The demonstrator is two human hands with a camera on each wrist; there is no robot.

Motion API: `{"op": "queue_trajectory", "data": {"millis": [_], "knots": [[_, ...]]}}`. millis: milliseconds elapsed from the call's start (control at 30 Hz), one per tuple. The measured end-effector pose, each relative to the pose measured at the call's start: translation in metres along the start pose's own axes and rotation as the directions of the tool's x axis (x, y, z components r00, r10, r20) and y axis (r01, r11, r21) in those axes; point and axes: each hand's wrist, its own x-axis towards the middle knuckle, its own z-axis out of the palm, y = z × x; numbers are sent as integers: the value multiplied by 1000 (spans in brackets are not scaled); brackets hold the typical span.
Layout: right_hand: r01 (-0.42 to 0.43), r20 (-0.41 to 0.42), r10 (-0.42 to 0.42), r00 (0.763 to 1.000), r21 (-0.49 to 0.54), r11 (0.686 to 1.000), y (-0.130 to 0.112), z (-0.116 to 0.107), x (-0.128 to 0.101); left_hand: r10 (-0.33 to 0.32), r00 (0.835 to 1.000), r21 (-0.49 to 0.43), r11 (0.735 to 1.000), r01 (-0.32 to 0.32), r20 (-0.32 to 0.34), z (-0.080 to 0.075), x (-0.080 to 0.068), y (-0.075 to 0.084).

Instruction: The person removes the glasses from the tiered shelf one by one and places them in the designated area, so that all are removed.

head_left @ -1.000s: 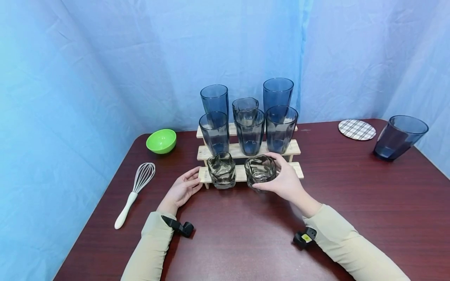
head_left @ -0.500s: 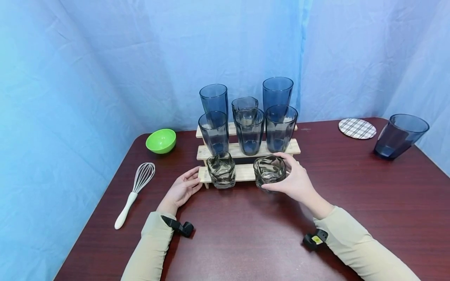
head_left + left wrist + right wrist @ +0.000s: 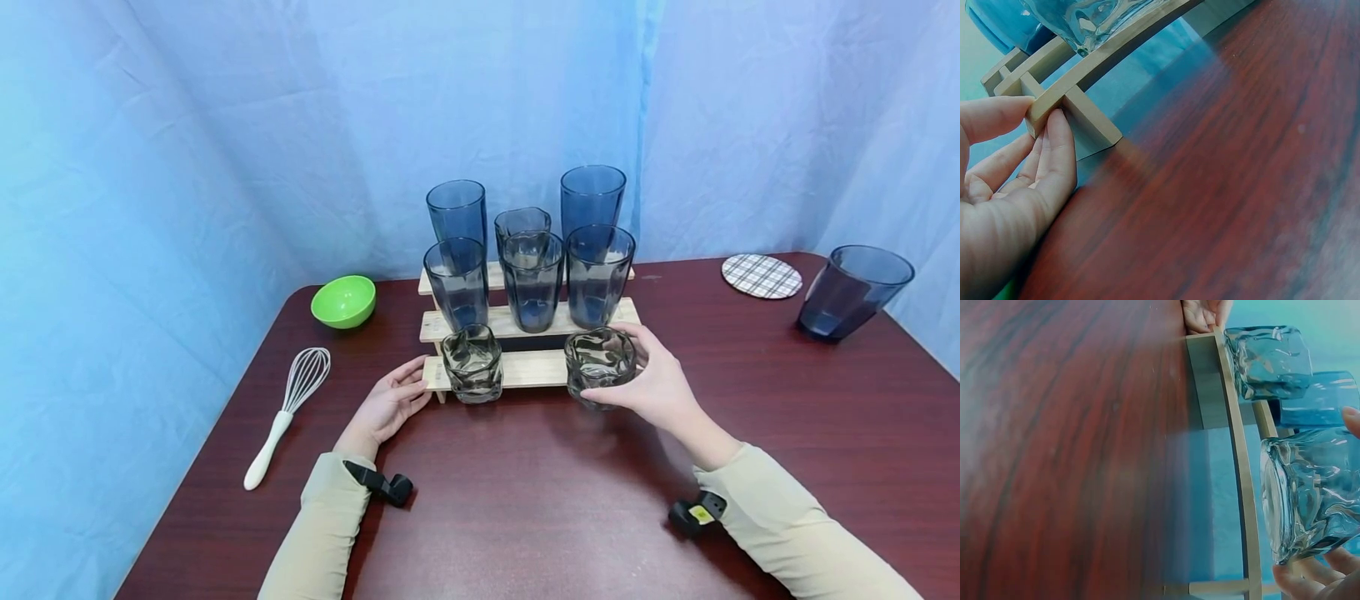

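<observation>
Right hand (image 3: 656, 385) is wrapped around a short wavy clear glass (image 3: 598, 364), fingers curled behind it and thumb underneath, holding it at the right end of the bottom step of the wooden rack (image 3: 532, 367); from the wrist view the glass sits just over the front slat, and whether it rests on it I cannot tell. Left hand (image 3: 388, 405) steadies the rack's left end, thumb on top of the slat and straight fingers pressed against its edge, nothing pinched. A second short glass (image 3: 472, 362) stands on the same step near that hand. Behind, blue tumblers (image 3: 532, 279) fill the upper steps. Out on the dark red table (image 3: 525, 500): a whisk (image 3: 288, 410), a green bowl (image 3: 344, 300), a plaid coaster (image 3: 761, 276), and a lone blue cup (image 3: 853, 292).
</observation>
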Motion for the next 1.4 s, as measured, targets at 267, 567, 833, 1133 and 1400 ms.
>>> {"op": "queue_trajectory", "data": {"millis": [267,567,833,1133,1400], "knots": [[-12,-6,12,1000,-16,1000,6,-12,-2,-1,1000,2,1000,1,3,1,-1,0],[-21,-34,21,999,1,1000,11,-24,-5,-4,1000,6,1000,4,9,0,-1,0],[-27,-68,26,997,-6,1000,17,-34,-6,-9,1000,-11,1000,9,-8,2,-1,1],[-11,-104,11,995,-5,1000,26,-45,-8,-11,1000,-7,1000,11,-13,1,0,0],[-43,-128,39,991,-23,999,31,-57,-8,-12,1000,-13,1000,12,-6,1,0,0]]}}
